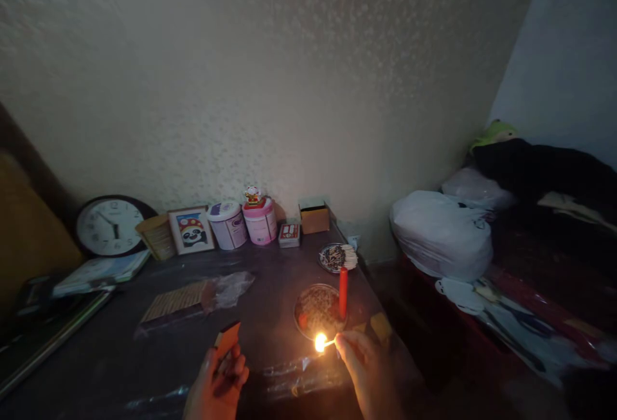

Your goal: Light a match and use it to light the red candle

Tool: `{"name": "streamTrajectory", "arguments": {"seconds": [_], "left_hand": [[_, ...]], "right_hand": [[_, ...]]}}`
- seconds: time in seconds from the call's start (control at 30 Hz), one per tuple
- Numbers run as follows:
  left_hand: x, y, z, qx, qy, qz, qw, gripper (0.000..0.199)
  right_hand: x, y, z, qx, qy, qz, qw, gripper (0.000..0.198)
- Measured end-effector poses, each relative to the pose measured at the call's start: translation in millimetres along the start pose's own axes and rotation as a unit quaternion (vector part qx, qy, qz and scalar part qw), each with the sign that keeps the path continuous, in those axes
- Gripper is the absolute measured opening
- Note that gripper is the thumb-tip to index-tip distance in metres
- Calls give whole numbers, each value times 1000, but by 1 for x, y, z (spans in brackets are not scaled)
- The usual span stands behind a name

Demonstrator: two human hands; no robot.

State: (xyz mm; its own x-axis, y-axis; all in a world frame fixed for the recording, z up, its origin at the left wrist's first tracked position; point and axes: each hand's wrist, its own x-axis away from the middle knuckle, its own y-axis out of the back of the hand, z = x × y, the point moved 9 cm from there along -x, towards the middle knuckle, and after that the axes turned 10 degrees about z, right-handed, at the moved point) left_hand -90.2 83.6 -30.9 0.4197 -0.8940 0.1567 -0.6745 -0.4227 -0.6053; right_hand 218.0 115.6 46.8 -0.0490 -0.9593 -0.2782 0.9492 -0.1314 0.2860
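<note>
Nearest to me, low at the table's near edge, the left hand [215,386] is curled around a small orange matchbox [226,339], thumb and fingers closed on it. Just to its right, the right hand [367,367] pinches a lit match [324,343] by its tail, the flame pointing left and burning bright, close to the rim of the round dish [315,310]. An unlit red candle [342,292] stands upright at the dish's right side, a little beyond the flame. Farther back, a smaller plate of spent matches [336,257] sits near the wall, and a clear plastic bag [193,301] lies to the left. The risk, as I see it, is the short stick: the flame could reach the pinching fingers, and a dropped match would land on the shiny plastic sheet [289,368] covering the table [120,356], which would likely scorch or melt.
</note>
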Motion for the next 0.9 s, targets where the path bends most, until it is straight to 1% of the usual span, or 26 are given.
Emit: {"name": "streamTrajectory", "arguments": {"seconds": [0.07, 0.17, 0.33, 0.43, 0.53, 0.7, 0.83, 0.9], "left_hand": [[2, 1, -1, 3, 1, -10, 1000, 30], [3, -1, -2, -3, 3, -9, 1000, 30], [3, -5, -10, -34, -10, 0, 999, 26], [5, -12, -19, -75, -8, 33, 997, 19], [11, -18, -28, -96, -11, 62, 993, 14], [14, -22, -30, -113, -18, 72, 991, 10], [11, -21, -29, -127, -24, 78, 989, 13], [9, -18, -31, -139, -37, 72, 987, 15]], "right_hand": [[-2, -4, -1, 11, -13, 36, 999, 21], [-3, -8, -6, 5, -32, 60, 998, 21], [-2, -11, -8, -27, -41, 72, 996, 27], [-2, -13, -6, -30, -51, 80, 995, 29], [-2, -13, -3, -40, -59, 80, 994, 30], [-2, -13, -6, -25, -73, 82, 994, 31], [-1, -13, -5, -28, -69, 87, 993, 33], [0, -14, -5, -29, -70, 92, 993, 33]]}}
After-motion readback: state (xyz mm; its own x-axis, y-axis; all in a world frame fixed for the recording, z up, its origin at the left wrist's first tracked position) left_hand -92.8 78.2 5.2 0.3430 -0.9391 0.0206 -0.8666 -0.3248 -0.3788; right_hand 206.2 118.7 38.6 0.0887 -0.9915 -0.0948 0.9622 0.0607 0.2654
